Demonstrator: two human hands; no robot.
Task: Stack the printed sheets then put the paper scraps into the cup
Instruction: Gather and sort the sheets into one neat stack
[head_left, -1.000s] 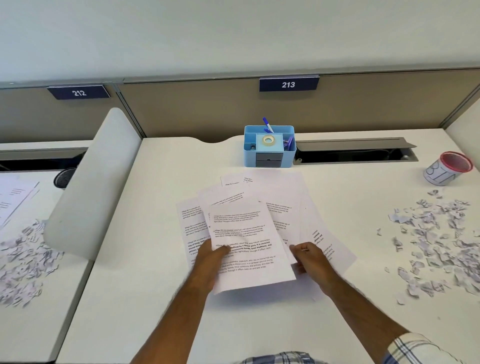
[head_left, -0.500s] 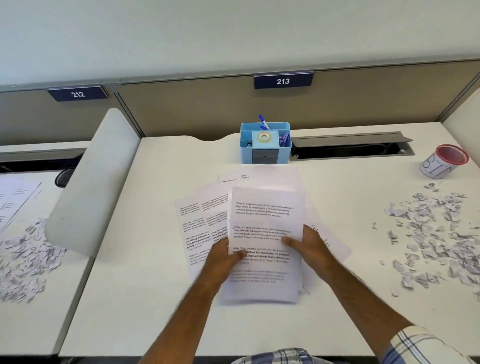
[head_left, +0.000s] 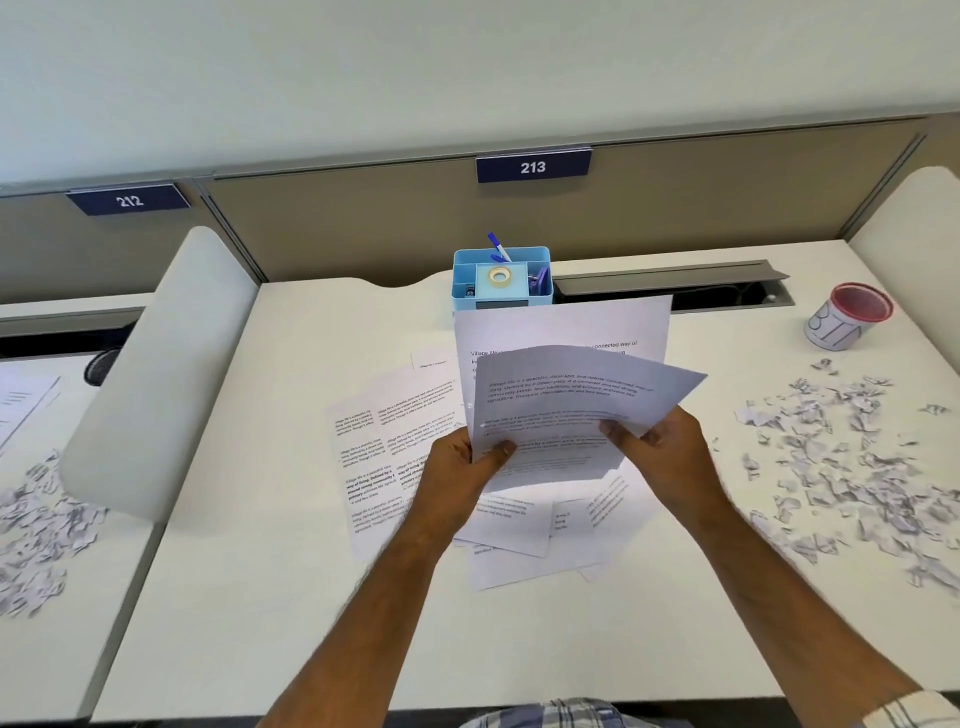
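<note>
I hold a few printed sheets (head_left: 566, 400) raised above the desk, fanned and not aligned. My left hand (head_left: 462, 467) pinches their lower left edge with the thumb on top. My right hand (head_left: 660, 447) grips their lower right edge. More printed sheets (head_left: 395, 447) lie spread flat on the desk under and left of my hands. A heap of paper scraps (head_left: 841, 462) covers the right side of the desk. The cup (head_left: 847, 317), white with a red rim, stands at the far right behind the scraps.
A light blue desk organiser (head_left: 501, 278) with a tape roll and pens stands at the back centre, beside a cable slot (head_left: 675, 280). White dividers (head_left: 156, 364) bound the desk on both sides. The neighbouring desk at left holds more scraps (head_left: 36, 530) and sheets.
Both hands have lifted the gathered sheets off the desk and tilted them up toward me; a moment ago the sheets lay flat under my fingers.
</note>
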